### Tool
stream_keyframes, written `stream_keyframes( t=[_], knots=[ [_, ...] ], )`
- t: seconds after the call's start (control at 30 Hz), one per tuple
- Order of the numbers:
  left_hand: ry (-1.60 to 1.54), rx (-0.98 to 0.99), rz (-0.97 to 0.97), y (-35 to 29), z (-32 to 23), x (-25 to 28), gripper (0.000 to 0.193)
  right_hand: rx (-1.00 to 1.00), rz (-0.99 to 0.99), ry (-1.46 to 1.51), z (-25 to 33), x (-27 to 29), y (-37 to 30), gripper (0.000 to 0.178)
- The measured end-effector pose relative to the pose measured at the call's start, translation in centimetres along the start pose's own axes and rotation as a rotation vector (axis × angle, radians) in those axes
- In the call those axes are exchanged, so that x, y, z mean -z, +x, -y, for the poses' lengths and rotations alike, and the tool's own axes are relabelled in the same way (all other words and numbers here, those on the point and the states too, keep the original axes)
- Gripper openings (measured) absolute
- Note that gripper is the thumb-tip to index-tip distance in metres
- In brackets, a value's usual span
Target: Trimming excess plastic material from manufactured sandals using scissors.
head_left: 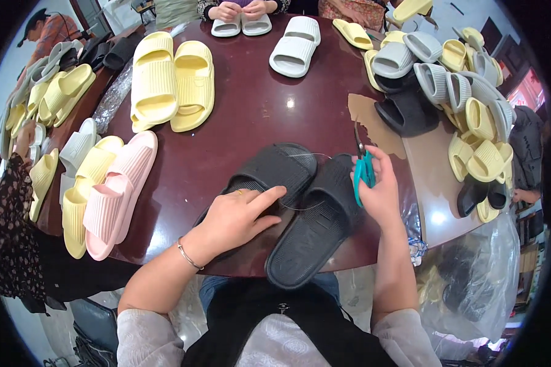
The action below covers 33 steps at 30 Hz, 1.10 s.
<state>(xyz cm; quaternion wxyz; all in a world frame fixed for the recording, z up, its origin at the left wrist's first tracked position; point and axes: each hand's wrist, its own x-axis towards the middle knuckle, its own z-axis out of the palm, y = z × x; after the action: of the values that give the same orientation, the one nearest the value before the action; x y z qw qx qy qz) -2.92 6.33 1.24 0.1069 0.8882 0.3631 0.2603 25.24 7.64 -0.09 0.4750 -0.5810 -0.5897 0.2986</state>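
Note:
Two black slide slippers lie side by side at the table's near edge: the left slipper [275, 168] and the right slipper [312, 235], toes pointing away from me. A thin clear loop of cord [300, 209] runs between their straps. My left hand [236, 217] rests over the left slipper, index finger and thumb stretched out and apart, its lower fingers partly hidden. Teal-handled scissors [362, 174] are gripped in my right hand [381, 189] beside the right slipper, dark blades pointing up and away from me.
Yellow slippers [155, 82] and a white slipper [295, 46] stand farther back. Pink [122, 192] and more yellow ones lie at the left edge. A mixed slipper pile [453, 79] and torn cardboard [373, 119] are right. Other people's hands [242, 10] work at the far side.

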Motion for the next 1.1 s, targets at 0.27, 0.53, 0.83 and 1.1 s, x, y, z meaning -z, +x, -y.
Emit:
stream_keyframes(
  t=[0.27, 0.53, 0.83, 1.1],
  knots=[
    [0.189, 0.171, -0.099, 1.2, 0.0, -1.1, 0.037, 0.325, -0.152, -0.196, 3.8, -0.6, -2.8, 0.047],
    [-0.172, -0.056, -0.241, 0.7, 1.4, -1.3, 0.014, 0.419, 0.021, -0.639, 6.1, 1.3, -7.3, 0.054],
    [-0.284, -0.18, -0.3, -0.1, 1.6, -0.9, 0.011, 0.435, 0.12, -0.877, 6.6, -0.5, -8.4, 0.059],
    [-0.317, -0.198, -0.362, -0.2, 1.8, -0.6, 0.011, 0.475, 0.06, -0.952, 5.8, -1.6, -8.3, 0.059]
  ],
)
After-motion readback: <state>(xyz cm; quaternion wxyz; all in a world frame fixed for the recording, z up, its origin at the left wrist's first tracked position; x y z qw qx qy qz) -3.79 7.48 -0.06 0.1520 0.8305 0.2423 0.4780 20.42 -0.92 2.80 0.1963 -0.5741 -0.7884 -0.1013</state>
